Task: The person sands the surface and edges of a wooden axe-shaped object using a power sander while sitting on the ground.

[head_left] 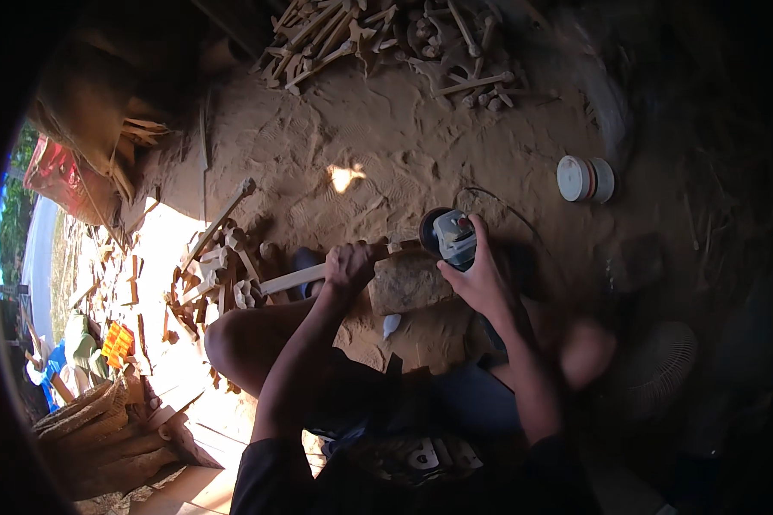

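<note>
1. At the far left of the frame we see a red sack, and below it, at the lower left, an orange patterned piece.
2. Left of centre, we have a heap of offcut-like pieces lying partly in bright sunlight.
3. Near the middle, our left hand has its fingers closed around a pale, squared stick; one end points left toward the heap, the other emerges right of the fist.
4. At the top centre we see a pile of long pale pieces, many with knobbed ends.
5. At the centre sits a rough block, with a small white object just below it.
6. Right of centre, our right hand grips an angle grinder, fingers wrapped about its body. Its dark disc is close to the stick's right end; we cannot tell whether they touch.
7. Farther right, we see a white tub on the sandy ground.
</note>
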A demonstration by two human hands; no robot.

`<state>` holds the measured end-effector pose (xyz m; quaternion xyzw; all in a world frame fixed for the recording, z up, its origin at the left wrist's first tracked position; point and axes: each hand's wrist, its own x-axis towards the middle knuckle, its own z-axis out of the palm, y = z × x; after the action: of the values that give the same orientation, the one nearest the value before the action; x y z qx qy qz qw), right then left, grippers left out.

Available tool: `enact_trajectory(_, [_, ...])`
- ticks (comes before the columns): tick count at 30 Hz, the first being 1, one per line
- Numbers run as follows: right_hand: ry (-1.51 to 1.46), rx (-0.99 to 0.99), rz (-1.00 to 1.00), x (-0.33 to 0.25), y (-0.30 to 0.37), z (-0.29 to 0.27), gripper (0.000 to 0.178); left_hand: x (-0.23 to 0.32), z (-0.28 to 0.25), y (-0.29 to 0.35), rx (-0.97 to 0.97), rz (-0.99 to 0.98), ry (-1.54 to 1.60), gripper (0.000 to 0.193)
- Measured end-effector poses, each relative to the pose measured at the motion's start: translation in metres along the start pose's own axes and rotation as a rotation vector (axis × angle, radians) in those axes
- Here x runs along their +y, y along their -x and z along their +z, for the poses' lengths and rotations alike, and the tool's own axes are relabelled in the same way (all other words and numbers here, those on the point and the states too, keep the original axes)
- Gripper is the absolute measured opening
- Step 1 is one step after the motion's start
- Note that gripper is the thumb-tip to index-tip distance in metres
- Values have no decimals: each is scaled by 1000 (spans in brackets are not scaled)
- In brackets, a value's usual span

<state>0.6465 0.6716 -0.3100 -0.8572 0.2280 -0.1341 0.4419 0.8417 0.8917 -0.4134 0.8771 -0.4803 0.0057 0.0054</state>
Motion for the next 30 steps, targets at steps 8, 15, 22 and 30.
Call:
enact_trajectory(8, [158,-70,91,-25,1,-8,98,11,-33,-13,-171,-41,14,23])
enact_trajectory(15, [182,-4,75,-19,3,1,97,8,-23,-14,-248,-80,9,47])
enact_trajectory(22, [177,-102,155,-34,0,0,96,5,-17,-8,-207,-66,-37,47])
enact_trajectory(30, [294,-66,122,-33,-1,-1,98,10,-27,-11,-158,-8,-53,30])
